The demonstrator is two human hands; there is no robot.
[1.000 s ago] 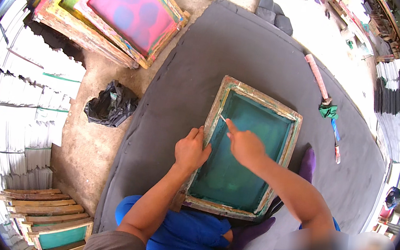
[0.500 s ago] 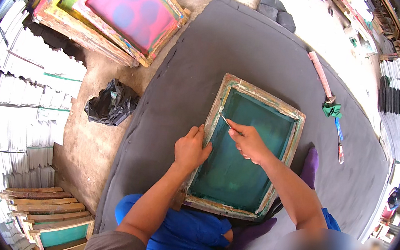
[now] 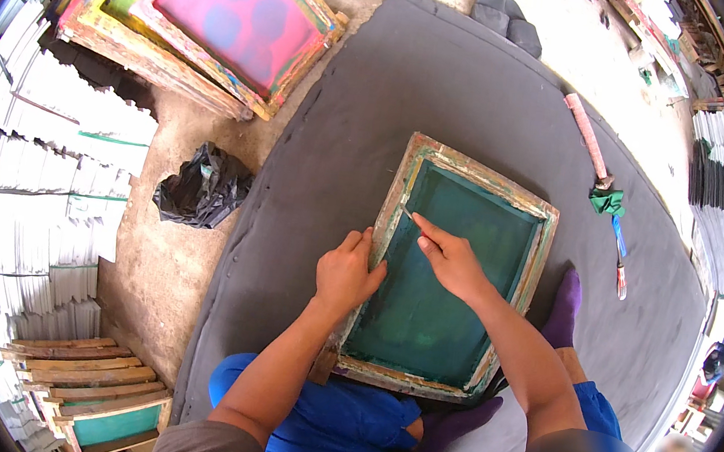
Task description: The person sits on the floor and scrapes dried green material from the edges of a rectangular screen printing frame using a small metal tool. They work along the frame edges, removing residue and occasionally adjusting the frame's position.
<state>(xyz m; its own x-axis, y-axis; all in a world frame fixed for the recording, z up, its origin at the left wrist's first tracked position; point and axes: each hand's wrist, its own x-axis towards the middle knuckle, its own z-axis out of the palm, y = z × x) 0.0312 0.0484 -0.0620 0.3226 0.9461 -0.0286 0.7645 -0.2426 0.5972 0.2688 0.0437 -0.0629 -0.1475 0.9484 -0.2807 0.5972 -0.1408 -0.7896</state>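
A wooden screen-printing frame [image 3: 488, 174] with dark green mesh [image 3: 423, 321] lies tilted partly on my lap, its edges flaked with old paint and tape. My left hand [image 3: 347, 270] grips the frame's left side, fingers closed over the rim. In my right hand [image 3: 455, 264] is a thin, pointed metal blade [image 3: 407, 214], like a small knife. Its tip touches or nearly touches the inner left edge, just above my left hand. My index finger lies along it, and the handle is mostly hidden in my palm.
Under me is a dark grey mat [image 3: 336, 135]. A pink-wrapped handled tool [image 3: 585, 133] with green cloth lies right. Paint-stained frames [image 3: 169, 47], a black plastic bag [image 3: 204, 187], bundled white stacks [image 3: 33, 165] and stacked wooden frames [image 3: 90, 374] stand left. Dark slippers [image 3: 507, 21] sit beyond the mat.
My right hand has turned slightly, its index finger now stretched along the blade, which stays near the same edge. The frame has shifted a little rightward in view. My left hand keeps its grip.
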